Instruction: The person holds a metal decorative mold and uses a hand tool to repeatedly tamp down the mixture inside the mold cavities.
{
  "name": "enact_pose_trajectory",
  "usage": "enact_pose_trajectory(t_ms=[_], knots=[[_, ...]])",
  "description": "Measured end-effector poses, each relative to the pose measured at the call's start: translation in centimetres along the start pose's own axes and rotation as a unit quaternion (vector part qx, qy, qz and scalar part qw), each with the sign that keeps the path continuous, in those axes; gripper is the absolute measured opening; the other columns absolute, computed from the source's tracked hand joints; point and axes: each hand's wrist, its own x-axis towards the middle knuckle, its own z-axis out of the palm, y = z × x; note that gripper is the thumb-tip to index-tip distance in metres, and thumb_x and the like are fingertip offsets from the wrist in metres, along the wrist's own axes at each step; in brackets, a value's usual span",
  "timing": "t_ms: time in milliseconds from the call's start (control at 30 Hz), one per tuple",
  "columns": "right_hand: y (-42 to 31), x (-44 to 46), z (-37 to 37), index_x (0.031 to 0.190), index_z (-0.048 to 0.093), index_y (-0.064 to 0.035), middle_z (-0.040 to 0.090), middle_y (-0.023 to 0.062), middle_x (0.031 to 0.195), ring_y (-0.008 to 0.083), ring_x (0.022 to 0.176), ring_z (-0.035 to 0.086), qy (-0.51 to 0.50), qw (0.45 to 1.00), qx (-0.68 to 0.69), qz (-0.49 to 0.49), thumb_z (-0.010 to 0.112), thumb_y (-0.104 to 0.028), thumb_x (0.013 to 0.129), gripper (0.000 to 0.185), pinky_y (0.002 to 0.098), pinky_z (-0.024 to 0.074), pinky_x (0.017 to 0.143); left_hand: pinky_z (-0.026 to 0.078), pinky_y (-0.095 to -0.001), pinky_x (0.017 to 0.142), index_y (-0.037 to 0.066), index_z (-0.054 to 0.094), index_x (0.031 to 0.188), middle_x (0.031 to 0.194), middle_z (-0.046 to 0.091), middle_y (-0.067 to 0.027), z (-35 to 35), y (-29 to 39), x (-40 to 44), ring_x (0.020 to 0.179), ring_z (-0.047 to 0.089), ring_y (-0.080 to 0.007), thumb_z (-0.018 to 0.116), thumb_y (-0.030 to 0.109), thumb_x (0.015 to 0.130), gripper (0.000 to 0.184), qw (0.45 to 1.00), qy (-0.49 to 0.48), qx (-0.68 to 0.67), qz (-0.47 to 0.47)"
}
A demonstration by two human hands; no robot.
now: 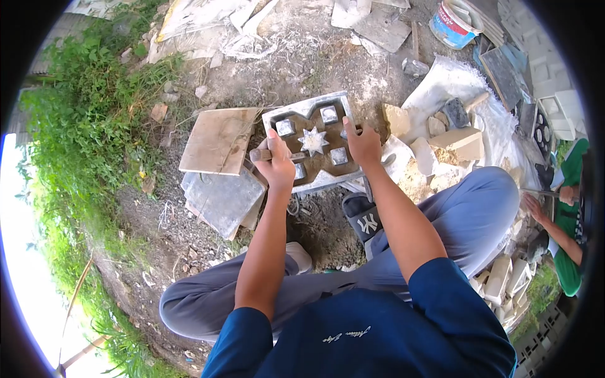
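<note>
A grey metal block mould (313,141) with a star-shaped piece in its middle and several square studs lies in front of me, tilted a little. My left hand (276,164) grips its left side, thumb along the rim. A short wooden handle (258,155) sticks out at that hand; what it belongs to is mostly hidden. My right hand (364,145) is closed around the right side of the mould, its fingertips partly out of sight beneath. Brown material shows between the studs.
Flat tiles (217,142) lie stacked left of the mould. Broken pale blocks (459,143) and a white sack (450,82) are on the right. A paint bucket (455,25) stands at the back right. Another person in green (570,220) works at the far right.
</note>
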Motion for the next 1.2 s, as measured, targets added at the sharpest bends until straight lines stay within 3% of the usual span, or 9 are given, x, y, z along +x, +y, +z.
enact_pose_trajectory(t_ms=[300,400,533,733,800,833,967,1067,1200], knots=[[0.3,-0.5,0.1,0.096,0.072,-0.0026,0.073,0.0223,0.096,0.0421,0.098,0.069,0.025,1.0,-0.007,-0.017,0.055,-0.069,0.089,0.069,0.0499,0.052,0.087,0.022,-0.0275,0.044,0.011,0.038,0.061,0.053,0.038,0.007,-0.5,-0.8,-0.1,0.046,0.03,-0.0037,0.057,0.026,0.105,0.05,0.998,0.016,0.054,-0.005],[0.6,-0.2,0.2,0.096,0.072,-0.0025,0.073,0.0219,0.095,0.0416,0.097,0.069,0.027,0.999,-0.028,-0.015,0.055,-0.069,0.09,0.069,0.0498,0.0521,0.086,0.02,-0.0281,0.044,0.012,0.036,0.06,0.052,0.036,0.0072,-0.4,1.7,-0.3,0.045,0.028,-0.0041,0.054,0.027,0.106,0.052,0.999,-0.013,-0.036,0.005],[0.6,-0.2,0.1,0.096,0.072,-0.0017,0.073,0.0224,0.096,0.0416,0.097,0.069,0.004,1.0,0.004,-0.008,0.054,-0.07,0.089,0.07,0.0495,0.0515,0.088,0.021,-0.0274,0.044,0.012,0.035,0.059,0.053,0.037,0.0069,-0.3,-0.3,-0.8,0.046,0.03,-0.0047,0.056,0.029,0.105,0.054,0.999,0.011,0.033,0.032],[1.2,-1.0,0.3,0.097,0.071,-0.0017,0.073,0.0224,0.1,0.0407,0.099,0.069,0.004,1.0,-0.02,-0.001,0.054,-0.07,0.089,0.07,0.0492,0.0515,0.088,0.017,-0.0281,0.044,0.014,0.035,0.059,0.052,0.036,0.0065,-0.4,2.7,-0.5,0.045,0.028,-0.0043,0.055,0.028,0.106,0.053,0.999,0.021,-0.024,0.001],[0.1,-0.6,-0.3,0.098,0.071,-0.0021,0.073,0.0221,0.101,0.0404,0.1,0.068,-0.012,1.0,0.003,0.011,0.054,-0.07,0.089,0.071,0.0492,0.0514,0.088,0.017,-0.0281,0.044,0.014,0.035,0.059,0.052,0.037,0.0065,-1.3,-0.4,-0.7,0.045,0.028,-0.0046,0.054,0.028,0.106,0.053,0.999,-0.017,0.015,0.039],[0.2,-0.2,-0.1,0.1,0.072,-0.0026,0.073,0.0212,0.101,0.04,0.101,0.068,-0.014,1.0,-0.018,0.003,0.054,-0.07,0.089,0.071,0.0488,0.0518,0.087,0.017,-0.0282,0.044,0.013,0.035,0.058,0.051,0.037,0.0068,-0.5,-0.5,-0.8,0.044,0.027,-0.0047,0.054,0.028,0.106,0.054,0.998,0.041,0.021,0.037],[1.2,0.2,0.7,0.1,0.073,-0.0035,0.073,0.0214,0.101,0.0402,0.101,0.069,0.03,0.999,-0.043,-0.005,0.054,-0.071,0.089,0.071,0.0487,0.0523,0.087,0.016,-0.0284,0.044,0.013,0.033,0.059,0.052,0.035,0.0077,-0.4,1.8,-1.0,0.044,0.026,-0.0045,0.055,0.028,0.106,0.054,0.999,0.048,-0.014,-0.003],[0.0,-0.7,-0.3,0.099,0.073,-0.0036,0.073,0.0214,0.099,0.0406,0.1,0.069,0.0,1.0,-0.003,0.005,0.054,-0.071,0.089,0.071,0.049,0.052,0.088,0.018,-0.0275,0.044,0.013,0.032,0.059,0.053,0.035,0.0078,-1.3,-1.2,-1.0,0.046,0.028,-0.0042,0.056,0.028,0.105,0.054,0.998,-0.001,0.023,0.063],[0.5,-0.3,0.2,0.099,0.073,-0.0036,0.074,0.0207,0.098,0.0405,0.1,0.069,0.024,0.999,-0.021,-0.007,0.054,-0.071,0.089,0.07,0.0494,0.0519,0.088,0.019,-0.0272,0.045,0.013,0.036,0.059,0.054,0.037,0.0069,-0.1,0.6,-0.5,0.047,0.029,-0.0042,0.056,0.027,0.105,0.052,0.999,0.042,-0.004,0.034]])
